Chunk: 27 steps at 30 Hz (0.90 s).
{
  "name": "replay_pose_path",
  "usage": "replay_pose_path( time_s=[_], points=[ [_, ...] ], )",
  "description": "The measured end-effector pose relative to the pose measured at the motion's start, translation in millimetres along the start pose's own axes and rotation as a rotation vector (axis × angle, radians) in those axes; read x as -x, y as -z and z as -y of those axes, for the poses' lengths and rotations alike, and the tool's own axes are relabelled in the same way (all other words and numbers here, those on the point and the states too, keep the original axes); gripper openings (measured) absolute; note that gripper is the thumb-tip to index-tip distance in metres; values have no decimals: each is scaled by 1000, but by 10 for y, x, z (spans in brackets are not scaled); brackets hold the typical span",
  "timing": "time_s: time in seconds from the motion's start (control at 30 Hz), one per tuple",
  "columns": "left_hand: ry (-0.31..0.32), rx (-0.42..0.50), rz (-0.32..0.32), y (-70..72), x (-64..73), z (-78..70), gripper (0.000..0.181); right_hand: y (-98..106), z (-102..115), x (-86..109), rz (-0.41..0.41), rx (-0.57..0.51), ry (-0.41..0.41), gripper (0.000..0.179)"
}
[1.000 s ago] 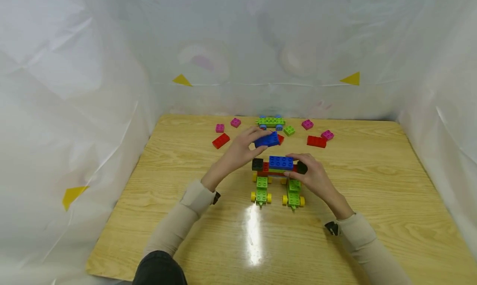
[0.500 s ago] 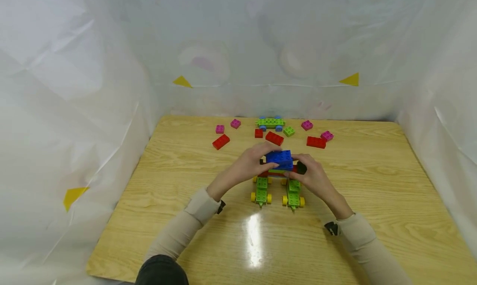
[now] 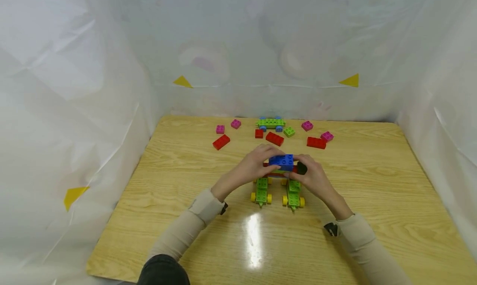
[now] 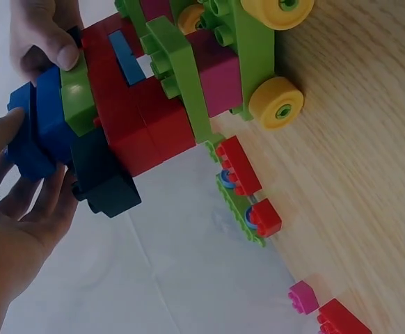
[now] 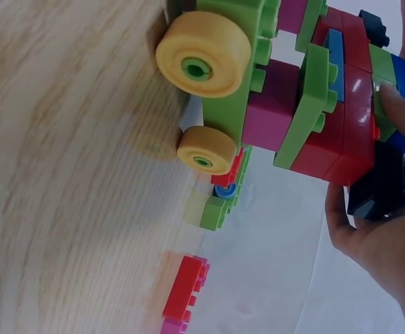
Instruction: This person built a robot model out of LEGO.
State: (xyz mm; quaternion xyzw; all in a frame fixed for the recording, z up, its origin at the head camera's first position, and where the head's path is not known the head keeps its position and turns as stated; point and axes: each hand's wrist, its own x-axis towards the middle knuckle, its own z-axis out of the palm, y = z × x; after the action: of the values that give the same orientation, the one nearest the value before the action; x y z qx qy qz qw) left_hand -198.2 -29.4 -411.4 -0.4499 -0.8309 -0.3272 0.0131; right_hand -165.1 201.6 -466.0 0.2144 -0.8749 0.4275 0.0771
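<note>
Between the thumb and fingers of my left hand (image 3: 253, 165) is a blue toy brick (image 4: 27, 136). It lies on a second blue brick (image 4: 53, 118) at the top of a brick-built vehicle, with a thin gap showing at one edge. Under these come a green brick (image 4: 79, 101), red bricks (image 4: 129, 111), and green wheeled bases with yellow wheels (image 4: 277, 102). My right hand (image 3: 314, 178) grips the build's right end, thumb against the green brick (image 5: 382, 104) and fingers round behind. Black bricks (image 5: 376, 181) sit at the build's ends.
Along the table's (image 3: 179, 173) far side lie red bricks (image 3: 221, 142), pink bricks (image 3: 236, 123) and a small green brick (image 3: 289, 131). A green wheeled base with blue wheels (image 3: 271, 123) stands there too. White sheeting (image 3: 238, 41) surrounds the table at back and sides.
My left hand has brought the blue brick toward me and right, down onto the blue brick on top of the build. My right hand has stayed in place.
</note>
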Motion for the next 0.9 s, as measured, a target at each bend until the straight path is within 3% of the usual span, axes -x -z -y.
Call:
replay_pose_path(
  time_s=[0.23, 0.43, 0.9],
  points=[
    [-2, 8, -35, -72, 5, 64, 39, -17, -6, 10, -8, -13, -4, 46],
    [-48, -20, -94, -140, 27, 103, 40, -25, 4, 22, -21, -27, -14, 51],
    [-91, -56, -128, -244, 122, 147, 44, -58, -14, 46, -43, -27, 16, 51]
  ],
)
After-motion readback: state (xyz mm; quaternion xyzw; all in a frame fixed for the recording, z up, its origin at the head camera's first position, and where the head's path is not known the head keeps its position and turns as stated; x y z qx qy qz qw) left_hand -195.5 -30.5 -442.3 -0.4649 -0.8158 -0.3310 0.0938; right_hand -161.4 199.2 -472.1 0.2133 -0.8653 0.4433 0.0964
